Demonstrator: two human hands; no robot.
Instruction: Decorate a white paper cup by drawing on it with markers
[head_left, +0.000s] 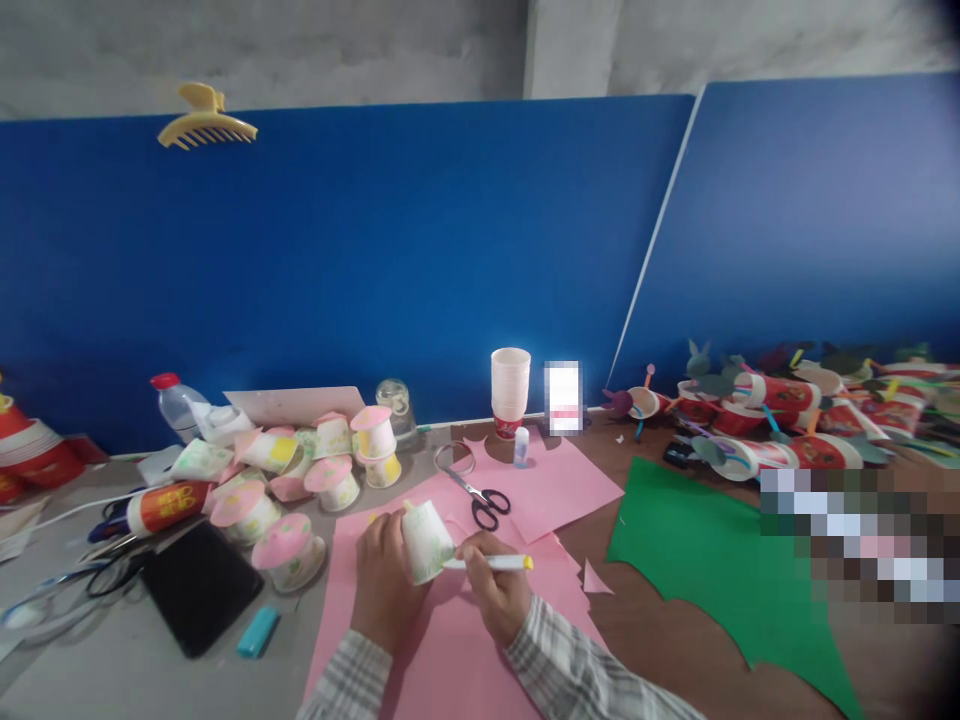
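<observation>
My left hand (pixel 388 570) is closed round a white paper cup (pixel 426 540) with faint green marks, tilted on its side over the pink paper (pixel 457 660). Between the fingers of my right hand (pixel 496 590) is a white marker pen (pixel 491 563) with a yellow end, its other end against the cup near the rim. Just beyond my hands, black-handled scissors (pixel 487 507) lie on the pink sheets. A small glue bottle (pixel 520 448) stands behind them.
Decorated cups with pink tops (pixel 289 553) crowd the left, beside a black tablet (pixel 201 588) and a teal block (pixel 258 632). A cup stack (pixel 511 385) stands at the back. Green paper (pixel 712 550) and red cup figures (pixel 780 400) lie right. A blue partition (pixel 390 250) closes the back.
</observation>
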